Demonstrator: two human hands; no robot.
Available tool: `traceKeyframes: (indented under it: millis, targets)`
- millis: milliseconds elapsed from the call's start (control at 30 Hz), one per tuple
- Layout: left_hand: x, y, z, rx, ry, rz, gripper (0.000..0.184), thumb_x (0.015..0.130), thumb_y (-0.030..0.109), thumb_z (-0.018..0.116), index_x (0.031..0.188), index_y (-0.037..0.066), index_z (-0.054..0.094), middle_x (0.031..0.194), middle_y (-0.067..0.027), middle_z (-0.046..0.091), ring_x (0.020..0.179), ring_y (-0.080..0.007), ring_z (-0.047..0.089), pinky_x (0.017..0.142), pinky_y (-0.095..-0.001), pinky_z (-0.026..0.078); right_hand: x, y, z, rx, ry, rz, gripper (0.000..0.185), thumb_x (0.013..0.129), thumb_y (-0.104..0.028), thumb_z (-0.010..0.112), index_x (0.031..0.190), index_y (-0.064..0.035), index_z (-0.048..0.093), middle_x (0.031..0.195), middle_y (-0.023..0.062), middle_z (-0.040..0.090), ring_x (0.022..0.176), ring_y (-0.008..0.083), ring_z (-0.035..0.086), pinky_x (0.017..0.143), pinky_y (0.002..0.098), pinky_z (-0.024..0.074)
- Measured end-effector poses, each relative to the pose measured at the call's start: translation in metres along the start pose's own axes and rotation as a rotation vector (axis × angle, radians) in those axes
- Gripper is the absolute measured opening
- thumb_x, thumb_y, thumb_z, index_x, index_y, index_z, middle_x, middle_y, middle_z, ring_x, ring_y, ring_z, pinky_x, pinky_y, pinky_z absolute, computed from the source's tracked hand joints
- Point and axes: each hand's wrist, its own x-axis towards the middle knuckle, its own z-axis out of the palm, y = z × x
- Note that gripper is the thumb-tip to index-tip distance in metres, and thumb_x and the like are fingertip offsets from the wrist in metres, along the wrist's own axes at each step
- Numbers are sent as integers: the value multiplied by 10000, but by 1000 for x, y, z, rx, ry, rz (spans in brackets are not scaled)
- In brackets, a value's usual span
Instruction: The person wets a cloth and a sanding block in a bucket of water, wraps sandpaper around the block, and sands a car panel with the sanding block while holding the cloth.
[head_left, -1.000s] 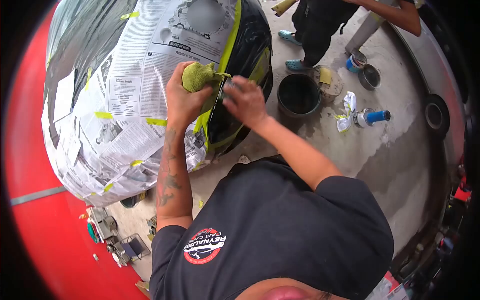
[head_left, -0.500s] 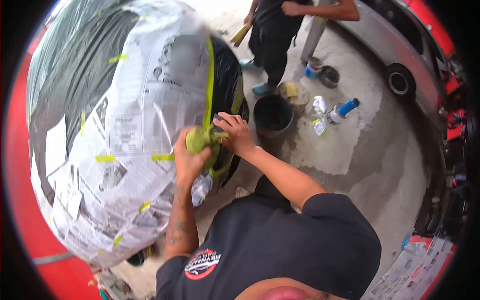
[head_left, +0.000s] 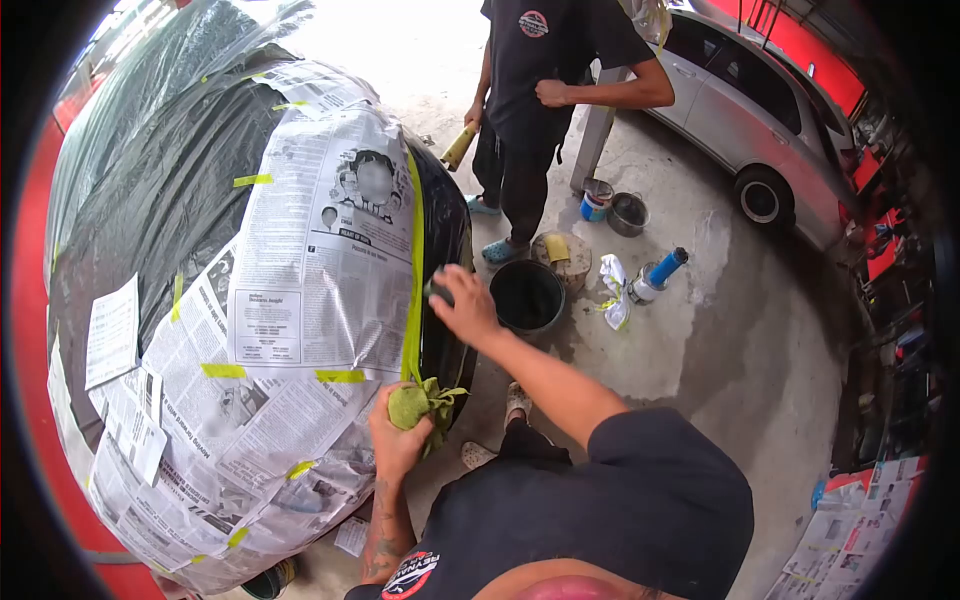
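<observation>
My left hand (head_left: pixel 398 440) is wrapped round a bunched green cloth (head_left: pixel 412 406) beside the lower edge of the newspaper-covered car part. Higher up, my right hand (head_left: pixel 465 305) grips a small dark block (head_left: pixel 438 291) against the black panel (head_left: pixel 440 232). Newspaper sheets (head_left: pixel 300 250) cover the surface left of that panel, with a yellow-green tape strip (head_left: pixel 416 250) along their border. Dark plastic sheeting (head_left: pixel 170 180) lies farther left.
Another person (head_left: pixel 530 110) stands ahead, holding a yellowish tool (head_left: pixel 458 147). On the floor are a black bucket (head_left: pixel 527 297), a blue-labelled can (head_left: pixel 596 202), a dark pot (head_left: pixel 628 214), a white cloth (head_left: pixel 614 290) and a blue-topped item (head_left: pixel 660 274). A silver car (head_left: pixel 720 100) stands right.
The view has tilted up, showing more of the other person. My left hand with the green cloth has moved down, apart from my right hand, which stays at the black panel.
</observation>
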Motion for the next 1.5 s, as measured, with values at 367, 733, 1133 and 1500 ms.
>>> traceKeyframes:
  millis: [367,733,1133,1500]
  targets:
    - [-10,-17,-7,-26,44,21,456,721,14,741,1163,19,629,1087,-71,664,992,-175,648,936,-325,520,-117,-43,-3,135,-37,-135,454,868,-229,797,1277,-93,655,1325,140,572,1162,380,602,986,484,507]
    - [-14,-13,-6,-44,70,16,460,727,-1,763,1168,22,634,1061,-77,686,984,-176,672,916,-329,538,-87,-15,19,97,33,18,488,859,-297,788,1282,-87,665,1371,135,562,1208,388,573,1027,499,475]
    - [-31,-4,3,29,21,-26,470,747,34,778,1198,48,645,1089,-84,706,1010,-185,686,950,-334,534,-78,-22,8,57,49,-8,431,828,-233,813,1206,-78,674,1305,142,600,1161,369,582,988,483,480]
    - [-47,-4,11,49,-75,-35,507,714,15,812,1193,55,653,1068,-101,720,998,-230,724,915,-345,552,-89,-35,9,52,-15,-20,444,865,-205,796,1245,-35,639,1355,169,559,1223,388,546,1045,499,440]
